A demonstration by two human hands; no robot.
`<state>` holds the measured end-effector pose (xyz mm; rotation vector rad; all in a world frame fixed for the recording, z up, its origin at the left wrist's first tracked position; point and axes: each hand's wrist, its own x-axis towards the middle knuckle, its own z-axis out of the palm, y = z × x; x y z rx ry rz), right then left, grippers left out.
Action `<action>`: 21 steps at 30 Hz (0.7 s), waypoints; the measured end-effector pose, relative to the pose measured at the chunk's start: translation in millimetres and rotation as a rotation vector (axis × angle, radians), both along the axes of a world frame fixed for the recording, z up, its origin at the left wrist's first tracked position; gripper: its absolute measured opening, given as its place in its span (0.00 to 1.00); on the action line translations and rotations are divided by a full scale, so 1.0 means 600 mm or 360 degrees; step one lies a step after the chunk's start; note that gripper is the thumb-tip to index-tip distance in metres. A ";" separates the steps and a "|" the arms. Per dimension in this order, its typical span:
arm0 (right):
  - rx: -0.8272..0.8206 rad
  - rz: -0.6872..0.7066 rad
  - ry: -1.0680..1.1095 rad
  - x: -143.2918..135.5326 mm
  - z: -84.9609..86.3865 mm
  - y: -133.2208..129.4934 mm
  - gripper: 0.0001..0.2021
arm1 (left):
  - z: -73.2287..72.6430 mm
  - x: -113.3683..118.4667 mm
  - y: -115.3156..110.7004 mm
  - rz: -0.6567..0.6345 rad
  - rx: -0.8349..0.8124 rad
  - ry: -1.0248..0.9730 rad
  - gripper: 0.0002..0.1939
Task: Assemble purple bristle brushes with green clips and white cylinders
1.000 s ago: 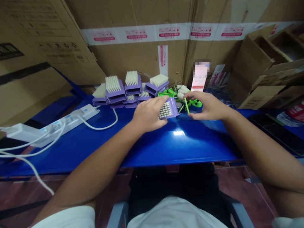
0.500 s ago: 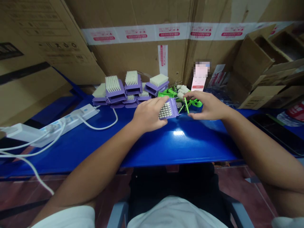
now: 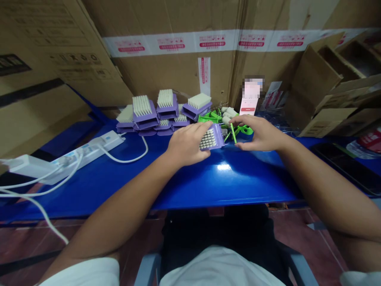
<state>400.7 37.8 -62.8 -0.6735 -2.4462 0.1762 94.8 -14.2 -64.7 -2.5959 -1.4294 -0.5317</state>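
My left hand (image 3: pixel 187 143) is closed around a purple brush head (image 3: pixel 212 137), its pale bristle tufts turned toward me. To its right, my right hand (image 3: pixel 256 132) pinches a thin bright green plastic piece (image 3: pixel 233 133) between thumb and fingers. The green piece stands near the open end of the brush head, with a small gap between them. Behind both hands lies a heap of green plastic parts (image 3: pixel 211 116) and whitish cylindrical pieces (image 3: pixel 228 112). Several more purple brush heads (image 3: pixel 166 104) are stacked left of the heap, mostly bristles up.
On the left, a white power strip (image 3: pixel 89 153) trails cables across the blue table (image 3: pixel 226 182). A lit phone (image 3: pixel 249 97) leans against the cardboard at the back. Cardboard boxes (image 3: pixel 321 87), a dark phone (image 3: pixel 347 165) and a red-labelled bottle (image 3: pixel 367 143) are on the right.
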 end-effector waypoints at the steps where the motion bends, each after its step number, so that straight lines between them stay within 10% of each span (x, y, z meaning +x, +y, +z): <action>1: -0.0004 -0.0004 0.0001 0.000 0.000 0.000 0.31 | 0.000 0.000 0.000 -0.0004 0.0002 0.0002 0.44; 21: -0.0006 0.0009 0.0005 -0.002 -0.003 -0.001 0.32 | -0.002 -0.001 0.000 -0.0024 0.0017 0.0003 0.44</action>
